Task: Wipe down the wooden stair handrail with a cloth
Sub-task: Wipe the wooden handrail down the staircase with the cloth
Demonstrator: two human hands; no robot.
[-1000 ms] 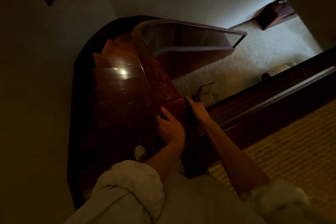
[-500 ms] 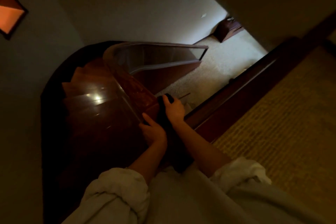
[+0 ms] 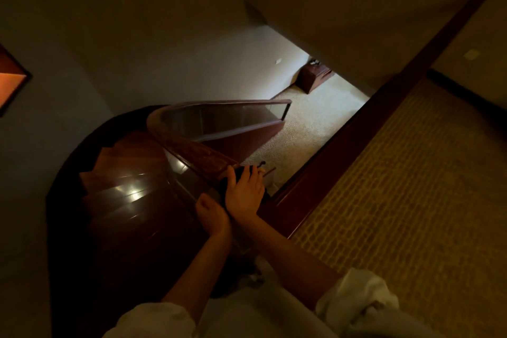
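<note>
The dark wooden handrail (image 3: 201,153) curves down the spiral stair from the middle of the view toward me. My right hand (image 3: 244,192) lies over a dark cloth (image 3: 242,171) on top of the rail, with the thumb on the rail's left side and the fingers reaching across to its right. The cloth mostly hides under the palm. My left hand (image 3: 211,212) sits just left of my right wrist, its fingers curled into a loose fist against the rail's side. Nothing shows in it.
Glossy wooden steps (image 3: 129,189) wind down to the left, beside a glass balustrade panel (image 3: 219,121). A dark wood ledge (image 3: 356,140) borders the patterned upper carpet (image 3: 411,186) on the right. Far below are pale carpet (image 3: 310,123) and a small cabinet (image 3: 312,78).
My right hand has slid along the rail with the cloth and now lies spread over it. My left hand has curled shut, its index finger no longer pointing. My view has swung right.
</note>
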